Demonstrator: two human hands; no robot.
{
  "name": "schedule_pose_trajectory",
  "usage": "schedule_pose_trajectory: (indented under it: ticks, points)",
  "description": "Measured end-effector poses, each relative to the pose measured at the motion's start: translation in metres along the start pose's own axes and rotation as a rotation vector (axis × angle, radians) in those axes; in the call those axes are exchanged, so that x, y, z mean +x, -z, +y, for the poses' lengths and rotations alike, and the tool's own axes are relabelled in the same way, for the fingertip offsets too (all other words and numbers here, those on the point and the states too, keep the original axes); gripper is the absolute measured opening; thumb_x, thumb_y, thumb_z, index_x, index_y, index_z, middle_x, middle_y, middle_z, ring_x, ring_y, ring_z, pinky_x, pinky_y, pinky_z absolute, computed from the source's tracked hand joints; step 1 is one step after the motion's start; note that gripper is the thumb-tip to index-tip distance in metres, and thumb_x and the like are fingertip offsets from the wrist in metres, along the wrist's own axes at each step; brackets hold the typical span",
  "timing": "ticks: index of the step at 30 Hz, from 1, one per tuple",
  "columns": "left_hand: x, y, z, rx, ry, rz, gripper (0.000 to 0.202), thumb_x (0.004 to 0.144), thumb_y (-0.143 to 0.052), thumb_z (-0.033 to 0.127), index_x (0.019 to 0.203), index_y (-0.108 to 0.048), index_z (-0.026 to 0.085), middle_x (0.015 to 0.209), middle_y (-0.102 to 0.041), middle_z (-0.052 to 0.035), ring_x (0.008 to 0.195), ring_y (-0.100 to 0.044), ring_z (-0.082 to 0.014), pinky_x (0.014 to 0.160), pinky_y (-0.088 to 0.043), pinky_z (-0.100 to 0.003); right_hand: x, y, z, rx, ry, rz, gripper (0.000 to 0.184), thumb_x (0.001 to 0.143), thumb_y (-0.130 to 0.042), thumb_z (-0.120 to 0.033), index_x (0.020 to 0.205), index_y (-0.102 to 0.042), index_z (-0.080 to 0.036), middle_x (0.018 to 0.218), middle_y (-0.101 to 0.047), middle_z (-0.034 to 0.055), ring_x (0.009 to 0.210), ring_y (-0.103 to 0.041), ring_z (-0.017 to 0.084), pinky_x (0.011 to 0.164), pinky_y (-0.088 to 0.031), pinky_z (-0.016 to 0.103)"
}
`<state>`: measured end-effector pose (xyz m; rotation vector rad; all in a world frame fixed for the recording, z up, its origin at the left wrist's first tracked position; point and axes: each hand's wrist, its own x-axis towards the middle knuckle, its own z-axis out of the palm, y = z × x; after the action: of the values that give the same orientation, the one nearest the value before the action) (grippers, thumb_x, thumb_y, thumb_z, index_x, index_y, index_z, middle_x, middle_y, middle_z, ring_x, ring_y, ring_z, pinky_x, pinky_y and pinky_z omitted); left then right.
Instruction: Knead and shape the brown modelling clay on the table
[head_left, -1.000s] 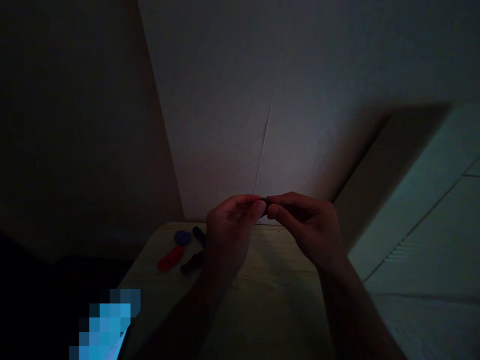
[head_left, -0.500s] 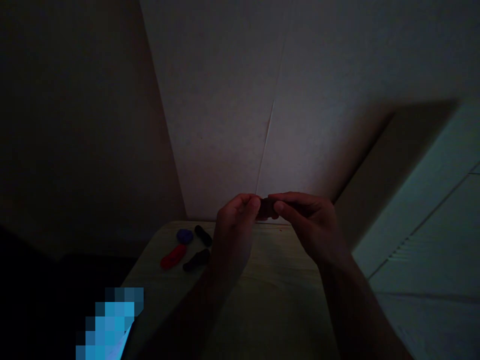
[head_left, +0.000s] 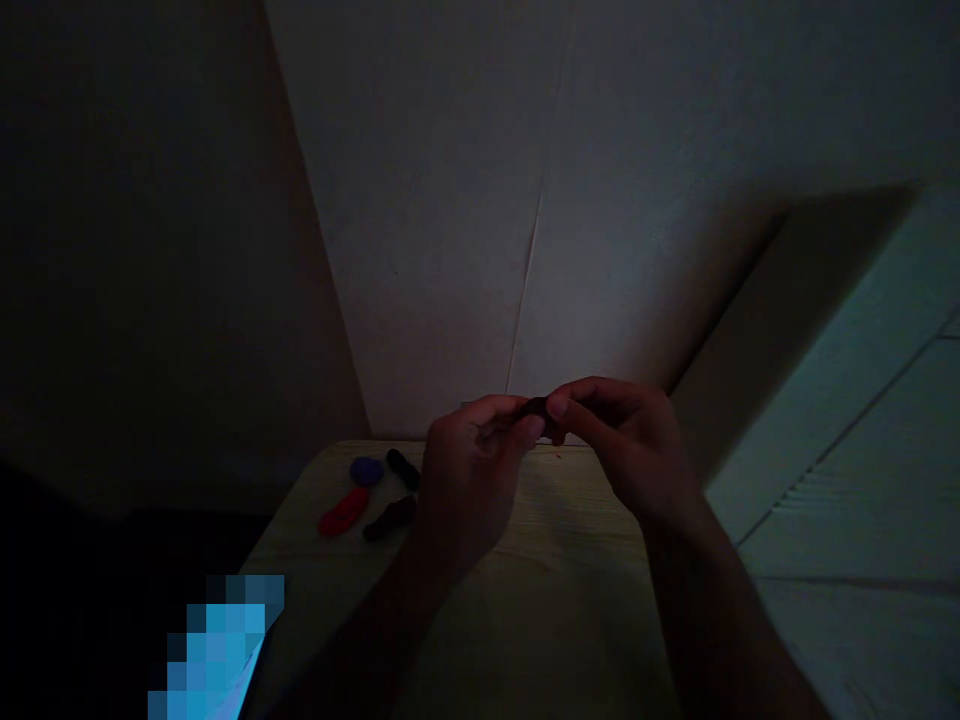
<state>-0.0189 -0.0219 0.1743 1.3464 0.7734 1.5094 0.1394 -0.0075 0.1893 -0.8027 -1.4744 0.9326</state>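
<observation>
A small dark piece of modelling clay (head_left: 536, 406) is pinched between my two hands above the far part of the table. My left hand (head_left: 472, 475) grips its left side with thumb and fingers. On the other side, my right hand (head_left: 641, 445) holds it between thumb and forefinger. Much of the piece is hidden by the fingertips. Left of my left hand lie a red clay piece (head_left: 344, 512), a blue-purple one (head_left: 367, 471), a black one (head_left: 403, 469) and a dark brownish one (head_left: 391, 518), partly covered by the hand.
The light wooden table (head_left: 555, 600) has a rounded far left corner and meets a pale wall (head_left: 435, 250). A white cabinet-like panel (head_left: 847, 440) stands at the right. A bright, pixelated blue screen (head_left: 217, 650) is at the lower left. The room is dim.
My left thumb and fingers have shifted right along the clay piece, so less of it shows. My right hand stays nearly in place, and the view has moved slightly.
</observation>
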Motion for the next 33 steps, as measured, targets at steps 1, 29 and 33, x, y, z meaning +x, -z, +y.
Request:
schedule_pose_trajectory:
  ticks: [1, 29, 33]
  points:
    - [0.000, 0.000, 0.000, -0.010, 0.004, -0.014, 0.010, 0.087, -0.074, 0.024, 0.092, -0.079, 0.016, 0.082, -0.079, -0.0047, 0.079, -0.074, -0.0182, 0.076, -0.057, -0.027, 0.000, 0.000, 0.001, 0.033, -0.022, -0.009, 0.016, 0.082, -0.084, -0.034, 0.077, -0.080, -0.019, 0.066, -0.073, 0.0009, 0.060, -0.065, 0.013, 0.059, -0.053, 0.025]
    - [0.007, 0.005, -0.011, -0.196, 0.050, 0.020, 0.025, 0.082, -0.082, 0.038, 0.096, -0.080, 0.018, 0.086, -0.080, -0.0058, 0.075, -0.073, -0.0183, 0.074, -0.060, -0.032, -0.003, -0.006, -0.007, -0.018, -0.016, -0.016, 0.022, 0.071, -0.092, -0.037, 0.084, -0.082, -0.023, 0.071, -0.078, 0.0010, 0.061, -0.071, 0.016, 0.059, -0.062, 0.029]
    - [0.008, 0.010, -0.013, -0.180, 0.029, 0.012, 0.023, 0.085, -0.080, 0.040, 0.088, -0.080, 0.017, 0.070, -0.074, -0.0031, 0.065, -0.066, -0.0149, 0.065, -0.055, -0.028, -0.002, -0.004, -0.005, 0.063, -0.065, -0.135, 0.021, 0.077, -0.088, -0.039, 0.086, -0.083, -0.022, 0.073, -0.078, 0.0019, 0.063, -0.070, 0.014, 0.059, -0.060, 0.026]
